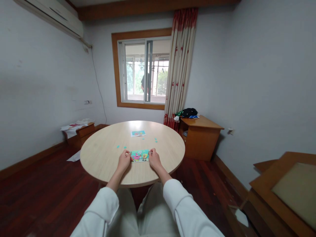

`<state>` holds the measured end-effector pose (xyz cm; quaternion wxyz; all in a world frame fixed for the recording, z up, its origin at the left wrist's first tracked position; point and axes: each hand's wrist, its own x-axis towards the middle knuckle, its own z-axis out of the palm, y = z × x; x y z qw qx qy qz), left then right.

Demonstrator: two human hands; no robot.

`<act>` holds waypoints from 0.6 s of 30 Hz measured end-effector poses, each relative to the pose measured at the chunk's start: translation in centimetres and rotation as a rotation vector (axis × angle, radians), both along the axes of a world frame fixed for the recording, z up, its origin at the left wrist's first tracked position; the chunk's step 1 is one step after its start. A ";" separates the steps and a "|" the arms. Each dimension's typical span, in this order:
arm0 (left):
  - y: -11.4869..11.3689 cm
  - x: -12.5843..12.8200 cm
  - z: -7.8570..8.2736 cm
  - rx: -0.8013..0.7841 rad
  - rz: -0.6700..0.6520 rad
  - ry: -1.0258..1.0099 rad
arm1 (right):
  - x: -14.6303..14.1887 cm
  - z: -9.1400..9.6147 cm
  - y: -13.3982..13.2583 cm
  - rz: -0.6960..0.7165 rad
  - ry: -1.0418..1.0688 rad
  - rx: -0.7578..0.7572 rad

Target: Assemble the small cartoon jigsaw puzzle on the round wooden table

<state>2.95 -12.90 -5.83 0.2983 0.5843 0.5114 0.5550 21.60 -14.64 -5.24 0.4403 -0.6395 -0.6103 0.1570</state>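
Observation:
A small jigsaw puzzle point(139, 156) with pink and yellow cartoon figures on turquoise lies near the front edge of the round table point(103, 158). My left hand point(124, 159) is closed at its left end, fingers bent over the edge. At the opposite end, my right hand point(154, 158) grips the right edge with thumb and fingers together. Fingertips partly cover both ends. Loose turquoise puzzle pieces point(125, 147) lie beyond my left hand, and more small pieces point(155, 140) lie beyond the right. Farther back is a flat picture card point(138, 133) in similar colours.
A wooden cabinet point(201, 138) with dark cloth point(189, 113) on top stands right of the table, beside a long curtain point(181, 65). Papers point(76, 125) cover a low cabinet at left. Wooden furniture point(283, 184) fills the lower right. Through the window point(145, 69), a person is partly visible.

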 end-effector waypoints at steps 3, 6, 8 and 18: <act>-0.4 -0.1 0.1 -0.003 -0.013 -0.026 | 0.0 -0.1 -0.2 0.002 0.002 0.000; -0.8 -0.2 0.2 -0.009 -0.028 -0.047 | -0.1 0.0 -0.3 0.010 0.002 -0.004; -1.0 -0.2 0.2 -0.014 -0.040 -0.071 | -0.1 0.1 -0.4 0.008 -0.003 -0.011; -0.6 -0.3 -0.1 -0.018 -0.044 -0.082 | 0.1 0.0 -0.4 0.002 0.040 0.003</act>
